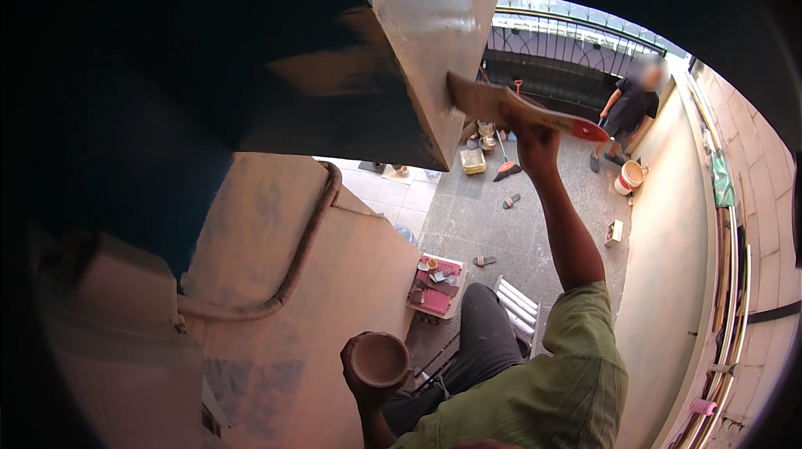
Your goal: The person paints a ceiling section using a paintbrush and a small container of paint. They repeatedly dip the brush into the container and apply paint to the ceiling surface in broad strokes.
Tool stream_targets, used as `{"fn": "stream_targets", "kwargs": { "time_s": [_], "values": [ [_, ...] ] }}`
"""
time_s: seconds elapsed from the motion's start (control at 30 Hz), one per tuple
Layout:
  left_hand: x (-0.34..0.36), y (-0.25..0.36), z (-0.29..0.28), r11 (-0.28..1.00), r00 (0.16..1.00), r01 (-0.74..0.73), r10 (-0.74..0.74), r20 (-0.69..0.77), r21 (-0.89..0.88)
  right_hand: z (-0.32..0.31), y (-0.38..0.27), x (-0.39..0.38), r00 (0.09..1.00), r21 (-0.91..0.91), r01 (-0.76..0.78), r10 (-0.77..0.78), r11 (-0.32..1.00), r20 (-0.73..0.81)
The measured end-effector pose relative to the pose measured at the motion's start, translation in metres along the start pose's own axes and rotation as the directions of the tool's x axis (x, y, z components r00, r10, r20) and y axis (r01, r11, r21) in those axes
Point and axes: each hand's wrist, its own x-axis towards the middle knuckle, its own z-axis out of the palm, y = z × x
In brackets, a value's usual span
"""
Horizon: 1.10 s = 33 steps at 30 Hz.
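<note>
My right hand (pixel 535 142) is raised and closed round the handle of a wide flat paintbrush (pixel 568 125) with a red handle end. The brush's brown tip meets the light, glossy side of an overhead beam (pixel 439 48). Brown strokes show on the beam's dark underside. Lower down, my left hand (pixel 364 392) grips a round brown bowl (pixel 380 360) from the side and below. The bowl's open top faces up, and its inside is brown; how full it is I cannot tell.
Far below lies a grey floor (pixel 535 223) with slippers, a broom (pixel 507 167) and buckets (pixel 631 177). White ladder steps (pixel 518 307) show beside my leg. A pink-topped stand (pixel 436 285) holds small items. Another person (pixel 631 106) stands at the far right by the wall.
</note>
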Motion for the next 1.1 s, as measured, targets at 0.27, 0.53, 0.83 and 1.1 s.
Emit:
{"fn": "stream_targets", "kwargs": {
  "time_s": [0.27, 0.53, 0.83, 1.1],
  "values": [
    [0.001, 0.0, 0.001, 1.0, 1.0, 0.011, -0.011, 0.015, 0.022, 0.008, 0.024, 0.017, 0.992, 0.216, -0.095, 0.075, 0.972, 0.099],
    [0.007, 0.002, 0.001, 1.0, 1.0, 0.005, -0.005, 0.024, 0.014, -0.04, 0.064, 0.174, 0.968, -0.104, 0.194, -0.208, 0.976, -0.143],
    [-0.001, 0.002, 0.001, 0.996, 0.996, 0.088, -0.088, -0.003, -0.009, 0.007, -0.021, 0.003, 0.998, 0.18, 0.01, -0.022, 0.984, 0.064],
    [0.007, 0.008, 0.004, 0.998, 0.999, -0.032, 0.03, 0.029, 0.054, -0.005, 0.022, 0.143, 0.989, 0.133, 0.147, -0.145, 0.98, -0.028]
  ]
}}
